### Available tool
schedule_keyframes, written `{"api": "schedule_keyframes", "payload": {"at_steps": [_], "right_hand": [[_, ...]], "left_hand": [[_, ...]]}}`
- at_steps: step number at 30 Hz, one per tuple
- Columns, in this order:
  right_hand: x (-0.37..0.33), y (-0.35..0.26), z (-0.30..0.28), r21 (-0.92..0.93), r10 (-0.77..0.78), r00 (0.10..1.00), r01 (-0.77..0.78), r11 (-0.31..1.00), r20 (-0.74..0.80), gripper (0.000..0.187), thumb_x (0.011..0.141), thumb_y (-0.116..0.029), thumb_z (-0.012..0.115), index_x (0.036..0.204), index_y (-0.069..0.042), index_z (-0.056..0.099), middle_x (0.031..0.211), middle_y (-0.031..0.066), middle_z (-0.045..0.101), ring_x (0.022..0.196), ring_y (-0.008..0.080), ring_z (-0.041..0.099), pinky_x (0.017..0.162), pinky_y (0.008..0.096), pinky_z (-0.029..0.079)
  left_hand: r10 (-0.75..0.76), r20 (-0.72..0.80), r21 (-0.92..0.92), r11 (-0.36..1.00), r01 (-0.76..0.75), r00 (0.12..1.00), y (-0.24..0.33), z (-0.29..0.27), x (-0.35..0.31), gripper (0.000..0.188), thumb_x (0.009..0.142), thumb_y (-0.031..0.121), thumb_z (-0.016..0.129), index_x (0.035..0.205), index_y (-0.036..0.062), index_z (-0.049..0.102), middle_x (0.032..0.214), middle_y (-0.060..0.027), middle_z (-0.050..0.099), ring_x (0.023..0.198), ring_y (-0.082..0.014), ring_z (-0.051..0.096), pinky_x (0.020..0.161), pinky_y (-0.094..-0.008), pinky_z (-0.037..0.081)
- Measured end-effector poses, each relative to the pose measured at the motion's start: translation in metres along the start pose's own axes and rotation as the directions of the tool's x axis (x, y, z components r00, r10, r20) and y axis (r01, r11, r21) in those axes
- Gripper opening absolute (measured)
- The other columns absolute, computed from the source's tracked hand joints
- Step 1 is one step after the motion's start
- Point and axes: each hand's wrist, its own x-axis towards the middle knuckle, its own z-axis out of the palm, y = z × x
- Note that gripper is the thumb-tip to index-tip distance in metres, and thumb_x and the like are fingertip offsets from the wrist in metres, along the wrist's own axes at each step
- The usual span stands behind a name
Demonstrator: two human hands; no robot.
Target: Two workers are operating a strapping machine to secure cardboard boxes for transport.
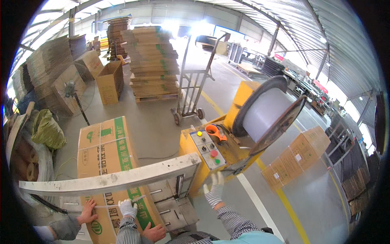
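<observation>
My left hand (128, 208), in a white knitted glove, lies on top of a long brown carton (91, 142) with green bands, fingers laid out beside a thin pale strap. My right hand (215, 190), gloved too, is raised in the air with its fingers apart, just below the button panel (208, 149) of a yellow strapping machine (187, 152); it holds nothing. The carton passes under the machine's white metal arch (118, 179). Another person's bare hands press on the carton, one (87, 211) left of my glove, the other (154, 232) to its right.
A large reel of clear strap (266, 114) and an orange tape dispenser (215, 132) sit on the machine. A hand truck (195, 85) stands beyond, near stacked flat cardboard (152, 57). Strapped cartons (296, 156) lie right on the floor; a fan (71, 87) stands left.
</observation>
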Motion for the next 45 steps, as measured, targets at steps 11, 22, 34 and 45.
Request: {"api": "schedule_keyframes", "payload": {"at_steps": [11,22,34,45], "right_hand": [[-0.252,0.048,0.017,0.06,-0.012,0.569,-0.066,0.996,0.822,0.043,0.08,-0.028,0.068,0.117,-0.005,0.063,0.132,0.023,0.052,0.121,0.0407,0.049,0.107,0.0439,0.038],[-0.294,0.035,-0.014,-0.14,0.146,0.254,-0.042,0.989,0.956,0.041,0.086,-0.034,0.061,0.115,-0.005,0.066,0.12,0.0255,0.06,0.118,0.0391,0.053,0.1,0.0449,0.043],[-0.252,0.034,0.021,-0.071,0.068,-0.054,-0.062,0.996,0.996,0.049,0.092,-0.042,0.053,0.124,-0.005,0.061,0.117,0.0198,0.065,0.112,0.0362,0.06,0.097,0.0404,0.046],[-0.177,0.165,0.16,-0.409,0.295,-0.284,-0.677,0.612,0.912,0.064,0.097,-0.052,0.04,0.135,0.0,0.049,0.134,0.0197,0.053,0.12,0.0371,0.053,0.102,0.0474,0.041]], "left_hand": [[0.183,0.008,-0.198,0.964,-0.178,0.983,-0.015,-0.019,-0.022,0.027,0.084,0.033,0.059,0.098,0.0112,0.069,0.094,-0.0124,0.068,0.095,-0.0288,0.064,0.093,-0.0448,0.041],[0.045,0.181,-0.134,0.991,-0.021,0.982,-0.041,-0.041,-0.044,0.032,0.092,0.036,0.055,0.096,0.0082,0.071,0.094,-0.0123,0.071,0.091,-0.0291,0.066,0.094,-0.0417,0.041],[-0.204,0.16,0.389,0.912,0.128,0.966,-0.204,-0.049,-0.211,0.045,0.096,0.041,0.045,0.068,0.0178,0.072,0.063,-0.0024,0.066,0.075,-0.0201,0.064,0.105,-0.048,0.029],[-0.931,-0.288,-0.573,0.354,0.739,0.222,-0.259,0.027,-0.494,0.027,0.097,0.015,0.053,0.116,-0.0032,0.059,0.119,-0.0213,0.06,0.11,-0.0367,0.056,0.096,-0.0398,0.046]]}}
